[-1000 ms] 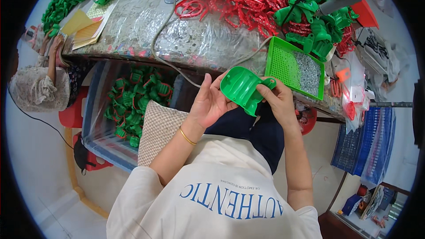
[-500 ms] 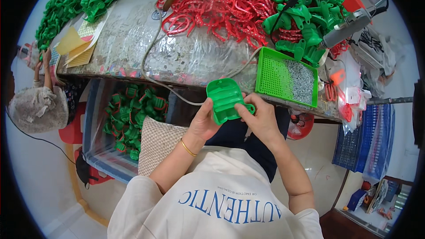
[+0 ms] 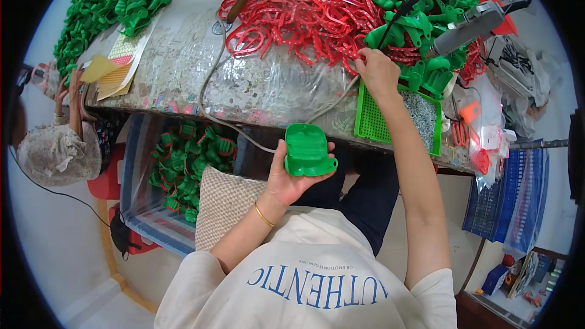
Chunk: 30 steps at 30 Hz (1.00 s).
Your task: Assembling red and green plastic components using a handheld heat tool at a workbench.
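Note:
My left hand (image 3: 285, 181) holds a green plastic shell (image 3: 306, 146), ribbed inside with a small holed tab on its right, above my lap. Its fingers wrap round from beneath. Over the bench, my right hand (image 3: 379, 73) reaches to the right edge of a heap of red plastic strips (image 3: 298, 21), its thumb and fingers pinched on a strip there. Beneath that forearm is a bright green perforated tray (image 3: 373, 116), with small silvery metal pieces (image 3: 420, 113) on its right side.
Piles of green parts (image 3: 116, 6) cover the far bench. A grey tool (image 3: 469, 30) juts in at right; a cable (image 3: 210, 79) crosses the bench (image 3: 164, 64). A blue-grey bin (image 3: 131, 192) of red-edged green pieces stands below left. Another person (image 3: 58, 149) works at far left.
My right hand has left the green shell and moved up and away to the red strips. My left hand keeps the shell, now tilted differently and slightly lower.

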### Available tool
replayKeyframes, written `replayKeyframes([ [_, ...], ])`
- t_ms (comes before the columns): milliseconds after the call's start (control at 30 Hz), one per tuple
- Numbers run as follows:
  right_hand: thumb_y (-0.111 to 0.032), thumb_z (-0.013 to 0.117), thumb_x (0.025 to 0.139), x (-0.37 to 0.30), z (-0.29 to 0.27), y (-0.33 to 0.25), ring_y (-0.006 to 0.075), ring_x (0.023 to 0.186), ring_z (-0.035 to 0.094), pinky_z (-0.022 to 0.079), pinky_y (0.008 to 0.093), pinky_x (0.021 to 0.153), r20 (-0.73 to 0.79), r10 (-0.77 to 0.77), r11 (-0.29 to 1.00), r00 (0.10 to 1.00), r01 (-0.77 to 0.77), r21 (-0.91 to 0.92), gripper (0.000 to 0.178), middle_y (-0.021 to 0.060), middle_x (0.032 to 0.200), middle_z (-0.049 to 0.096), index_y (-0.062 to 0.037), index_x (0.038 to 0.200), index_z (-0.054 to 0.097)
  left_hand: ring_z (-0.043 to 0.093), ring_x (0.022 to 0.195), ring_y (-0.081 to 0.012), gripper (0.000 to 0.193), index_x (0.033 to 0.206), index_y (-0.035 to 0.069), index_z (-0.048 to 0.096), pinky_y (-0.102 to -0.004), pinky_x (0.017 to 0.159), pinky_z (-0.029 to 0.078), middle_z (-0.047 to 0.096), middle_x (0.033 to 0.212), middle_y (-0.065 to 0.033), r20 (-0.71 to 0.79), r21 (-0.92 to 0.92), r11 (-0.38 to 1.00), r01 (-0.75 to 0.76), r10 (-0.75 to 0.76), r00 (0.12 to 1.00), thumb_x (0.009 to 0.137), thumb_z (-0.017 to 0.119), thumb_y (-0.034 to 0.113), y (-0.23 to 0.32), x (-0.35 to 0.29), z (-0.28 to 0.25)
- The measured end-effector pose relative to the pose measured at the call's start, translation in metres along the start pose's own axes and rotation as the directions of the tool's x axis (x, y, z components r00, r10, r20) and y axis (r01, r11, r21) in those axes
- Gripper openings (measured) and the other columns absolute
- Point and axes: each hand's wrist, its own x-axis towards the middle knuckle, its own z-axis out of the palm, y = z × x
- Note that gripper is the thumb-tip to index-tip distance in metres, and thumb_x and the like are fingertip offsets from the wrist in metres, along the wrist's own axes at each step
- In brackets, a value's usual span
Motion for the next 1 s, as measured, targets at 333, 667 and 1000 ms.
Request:
replayKeyframes([
  [333, -0.022, 0.058, 0.085, -0.017, -0.054, -0.004, 0.0286, 0.081, 0.064, 0.049, 0.0394, 0.068, -0.121, -0.043, 0.999, 0.992, 0.044, 0.002, 0.018, 0.0099, 0.092, 0.067, -0.0129, 0.098, 0.065, 0.050, 0.117, -0.0376, 0.076, 0.138, 0.004, 0.036, -0.0523, 0.097, 0.044, 0.043, 0.133, -0.0246, -0.016, -0.020, 0.998, 0.056, -0.056, 0.998, 0.086, 0.055, 0.055, 0.006, 0.007, -0.005],
  [667, -0.006, 0.061, 0.086, -0.037, -0.109, -0.010, 0.0161, 0.089, 0.058, 0.046, 0.0271, 0.073, -0.275, -0.094, 0.898, 0.957, 0.201, 0.392, 0.019, 0.0061, 0.096, 0.058, -0.0069, 0.104, 0.066, 0.052, 0.115, -0.0353, 0.070, 0.135, 0.006, 0.041, -0.0506, 0.097, 0.043, 0.048, 0.130, -0.0233, -0.009, -0.088, 0.988, 0.128, -0.129, 0.992, 0.086, 0.055, 0.055, 0.003, 0.021, 0.007],
  [1000, -0.005, 0.063, 0.077, -0.068, -0.124, -0.029, 0.0268, 0.081, 0.058, 0.046, 0.0358, 0.069, 0.234, -0.627, 0.771, 0.743, 0.547, 0.326, 0.026, 0.0092, 0.085, 0.056, -0.0096, 0.102, 0.066, 0.050, 0.119, -0.0351, 0.072, 0.137, 0.008, 0.039, -0.0535, 0.099, 0.040, 0.047, 0.133, -0.0177, 0.197, 0.133, 0.942, 0.307, -0.329, 0.923, 0.087, 0.049, 0.059, -0.016, 0.046, 0.041],
])
